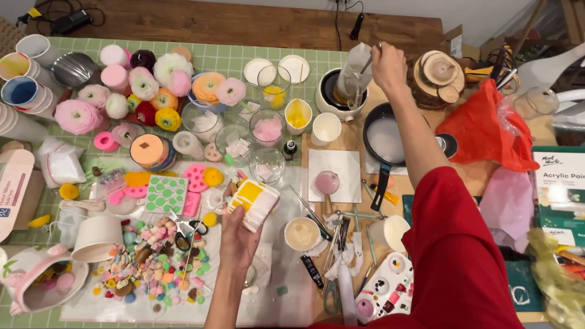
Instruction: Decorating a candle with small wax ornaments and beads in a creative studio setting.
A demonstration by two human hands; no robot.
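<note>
Mould block (pixel 255 202): white and yellow, held above the table's middle, just left of the white tile.
Far left: stacked paint-stained cups (pixel 21 91) and wax flowers (pixel 143 85) in pink, white, orange and yellow on the green checked mat (pixel 225 58).
Lower left: small pastel pieces (pixel 152 262) scattered on white paper, scissors (pixel 183 228) lying among them.
Left hand (pixel 239 237): palm up, fingers curled around the mould block, gripping it from below.
Centre: white tile (pixel 341 173) carrying a small pink cup (pixel 327 182); cream-filled cup (pixel 301 233) below it.
Right hand (pixel 389 66): raised over the pitcher (pixel 353 76), fingers pinching a thin metal stirrer (pixel 367 63).
Right: black pan (pixel 385 141) with white contents; red bag (pixel 487 131) beyond the arm.
</note>
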